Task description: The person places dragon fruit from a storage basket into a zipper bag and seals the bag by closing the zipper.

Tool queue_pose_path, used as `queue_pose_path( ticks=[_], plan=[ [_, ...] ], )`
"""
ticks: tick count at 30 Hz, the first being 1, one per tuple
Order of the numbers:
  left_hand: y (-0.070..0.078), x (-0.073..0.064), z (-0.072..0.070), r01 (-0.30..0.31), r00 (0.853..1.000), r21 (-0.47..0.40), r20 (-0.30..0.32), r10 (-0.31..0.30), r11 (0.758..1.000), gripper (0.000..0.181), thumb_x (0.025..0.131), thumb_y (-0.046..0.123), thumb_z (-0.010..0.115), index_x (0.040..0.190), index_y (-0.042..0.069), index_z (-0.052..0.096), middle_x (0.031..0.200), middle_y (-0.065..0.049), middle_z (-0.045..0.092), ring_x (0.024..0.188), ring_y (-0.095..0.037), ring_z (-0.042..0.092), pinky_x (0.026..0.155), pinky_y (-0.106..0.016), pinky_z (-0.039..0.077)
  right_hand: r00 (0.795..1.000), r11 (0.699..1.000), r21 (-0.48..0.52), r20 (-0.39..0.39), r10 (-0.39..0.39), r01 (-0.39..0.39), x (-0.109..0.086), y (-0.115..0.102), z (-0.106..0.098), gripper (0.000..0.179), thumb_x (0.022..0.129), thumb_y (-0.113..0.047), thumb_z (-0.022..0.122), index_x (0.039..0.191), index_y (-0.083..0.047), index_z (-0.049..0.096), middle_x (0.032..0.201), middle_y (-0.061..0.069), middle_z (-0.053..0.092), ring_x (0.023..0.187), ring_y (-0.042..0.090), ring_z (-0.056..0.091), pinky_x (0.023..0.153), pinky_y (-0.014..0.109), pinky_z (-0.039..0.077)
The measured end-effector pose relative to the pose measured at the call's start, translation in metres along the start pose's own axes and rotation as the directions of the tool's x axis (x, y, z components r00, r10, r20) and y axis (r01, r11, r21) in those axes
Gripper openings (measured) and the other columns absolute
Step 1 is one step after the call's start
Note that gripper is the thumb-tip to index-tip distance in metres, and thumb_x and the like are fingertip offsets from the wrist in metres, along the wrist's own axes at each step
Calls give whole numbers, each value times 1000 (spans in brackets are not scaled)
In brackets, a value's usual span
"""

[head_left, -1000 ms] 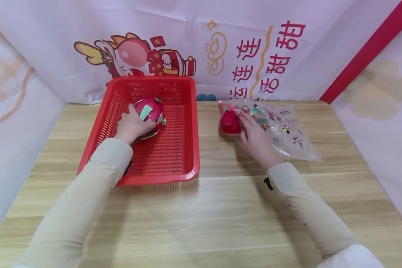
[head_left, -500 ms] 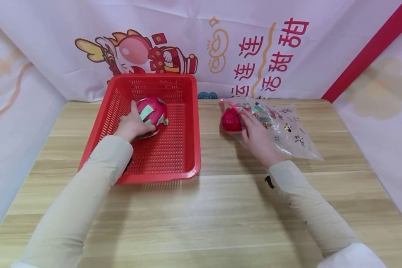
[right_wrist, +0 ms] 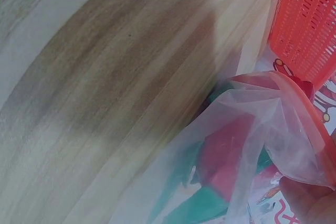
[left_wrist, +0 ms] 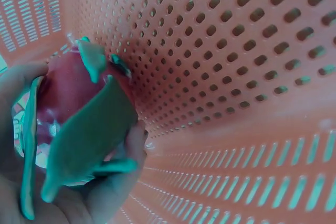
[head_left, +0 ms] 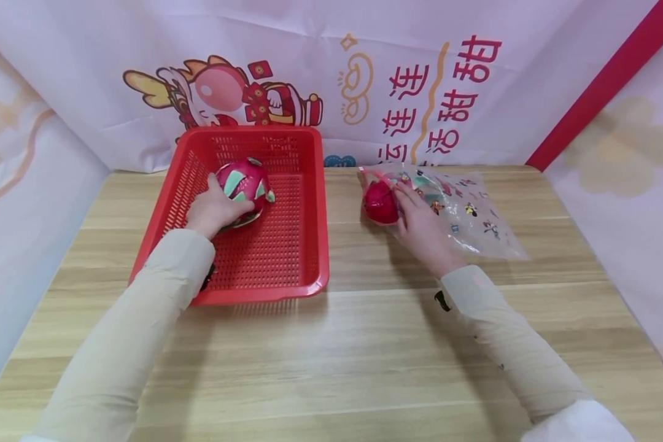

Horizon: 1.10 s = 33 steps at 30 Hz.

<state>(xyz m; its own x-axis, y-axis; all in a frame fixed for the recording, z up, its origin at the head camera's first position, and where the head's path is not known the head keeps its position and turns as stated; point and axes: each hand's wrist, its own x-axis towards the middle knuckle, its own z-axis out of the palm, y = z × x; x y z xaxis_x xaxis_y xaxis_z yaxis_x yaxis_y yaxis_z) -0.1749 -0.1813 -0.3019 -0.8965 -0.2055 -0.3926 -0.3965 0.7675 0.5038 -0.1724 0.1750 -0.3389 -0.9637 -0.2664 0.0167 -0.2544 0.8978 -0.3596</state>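
Note:
In the head view my left hand (head_left: 214, 209) grips a dragon fruit (head_left: 245, 178) inside the red basket (head_left: 325, 245). The fruit is pink-red with green scales, and the left wrist view shows my thumb and fingers curled round the dragon fruit (left_wrist: 68, 90) from both sides. To the right, my right hand (head_left: 422, 230) pinches the mouth edge of a clear plastic bag (head_left: 483, 221) printed with small cartoon figures. Another dragon fruit (head_left: 380, 202) sits at the bag's mouth; through the film, its pink and green surface (right_wrist: 223, 156) shows in the right wrist view.
The basket stands at the back left of a wooden table (head_left: 331, 368), close to a white printed cloth (head_left: 287, 37) behind it. Cloth walls rise at both sides. A small dark strap (head_left: 442, 301) shows under the right cuff.
My left hand and the dragon fruit in it have shifted slightly left inside the basket, and the fruit has turned a little. My right hand and the bag stay almost in place.

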Motion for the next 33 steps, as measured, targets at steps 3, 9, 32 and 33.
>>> queue_pose_path(
  ticks=[3,9,32,33],
  plan=[
    [-5,1,-2,-10,1000,-62,-2,10,998,112,82,47,66,152,7,-11,146,-28,30,128,-44,36,106,-62,37,1000,1000,5,7,9,-9,1,0,0,59,94,-10,51,148,-4,30,159,9,23,147,29,23,117,46,28],
    [-5,2,-4,-41,998,-121,-57,35,992,108,80,52,66,154,11,-2,150,-23,32,130,-41,38,106,-61,37,1000,1000,22,-7,8,-8,2,-1,0,60,92,-7,51,148,-3,29,160,8,21,147,29,22,117,46,28],
    [57,-24,-5,-291,937,-5,-204,284,957,104,75,54,70,154,33,5,149,-12,39,129,-33,42,99,-59,46,994,991,95,-46,104,-99,15,-11,-23,72,88,3,51,151,-1,17,161,12,10,142,39,28,111,50,35],
    [60,-27,-4,-300,934,3,-200,294,954,104,75,54,71,154,33,5,148,-12,39,128,-33,42,98,-59,46,993,991,93,-50,103,-98,16,-11,-24,72,87,2,51,151,-1,17,161,12,10,141,39,31,110,50,37]
  ],
)
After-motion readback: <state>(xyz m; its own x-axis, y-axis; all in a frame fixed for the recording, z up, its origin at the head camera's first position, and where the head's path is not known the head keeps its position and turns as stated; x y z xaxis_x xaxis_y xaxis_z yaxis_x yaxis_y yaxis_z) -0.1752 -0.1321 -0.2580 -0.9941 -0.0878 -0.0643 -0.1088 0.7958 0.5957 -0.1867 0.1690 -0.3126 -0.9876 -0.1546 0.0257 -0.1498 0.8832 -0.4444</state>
